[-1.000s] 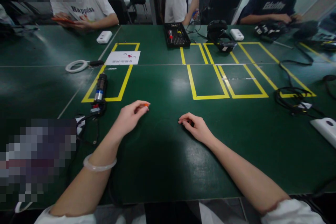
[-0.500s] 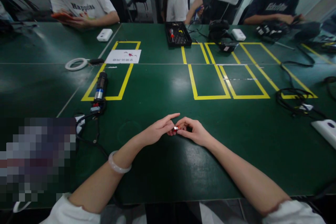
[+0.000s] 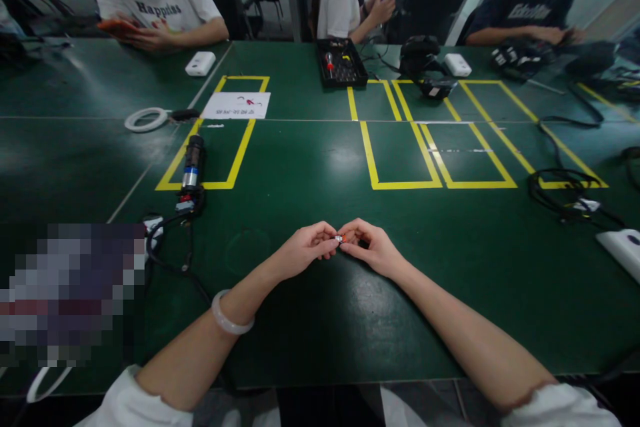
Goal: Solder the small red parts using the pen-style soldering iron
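My left hand (image 3: 304,251) and my right hand (image 3: 373,247) meet fingertip to fingertip just above the green table (image 3: 310,320), near its front middle. Both are pinched on one tiny orange and silver part (image 3: 341,238) held between them. The fingers of each hand are curled in. A pale bangle (image 3: 227,315) sits on my left wrist. What the small part is, I cannot make out.
A black cylindrical tool (image 3: 192,163) with a cable lies at the left inside a yellow tape box. A paper sheet (image 3: 237,105), a white ring (image 3: 145,119), a black parts tray (image 3: 342,63), coiled cables (image 3: 563,190) and a white device (image 3: 623,245) lie around. Other people sit along the far edge.
My left hand came in from the left carrying something orange and joined my right hand. Both hands now pinch the small part together, with the left forefinger curled in.
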Tool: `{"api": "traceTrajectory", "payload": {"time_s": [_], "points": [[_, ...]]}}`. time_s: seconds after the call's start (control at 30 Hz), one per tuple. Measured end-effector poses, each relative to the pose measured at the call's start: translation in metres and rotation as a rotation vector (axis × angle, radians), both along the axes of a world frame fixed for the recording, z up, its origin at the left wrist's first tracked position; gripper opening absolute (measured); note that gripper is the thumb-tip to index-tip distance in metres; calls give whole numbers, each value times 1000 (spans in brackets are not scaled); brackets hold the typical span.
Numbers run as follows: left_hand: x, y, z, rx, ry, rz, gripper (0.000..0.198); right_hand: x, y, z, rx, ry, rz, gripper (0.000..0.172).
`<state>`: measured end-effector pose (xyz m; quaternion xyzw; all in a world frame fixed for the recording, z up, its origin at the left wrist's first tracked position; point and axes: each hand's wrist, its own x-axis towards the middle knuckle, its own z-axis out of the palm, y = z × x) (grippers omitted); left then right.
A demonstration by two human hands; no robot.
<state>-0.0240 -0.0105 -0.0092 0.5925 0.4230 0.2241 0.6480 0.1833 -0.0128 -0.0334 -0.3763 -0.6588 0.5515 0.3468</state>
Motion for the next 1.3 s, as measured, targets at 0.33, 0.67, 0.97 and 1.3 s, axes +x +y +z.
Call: {"api": "traceTrajectory", "payload": {"time_s": [0.33,0.67,0.97,1.3], "points": [[0,-2,-3,87,12,28,27,-1,1,3,-55,59,-46,23],[-1,-2,0,117,34,50,31,-2,-1,6,126,-28,-23,12],[-1,-2,1,248,87,58,26,1,1,8,233,-155,-30,13],[-49,25,25,452,307,179,48,2,2,2,124,-92,-38,14]]}}
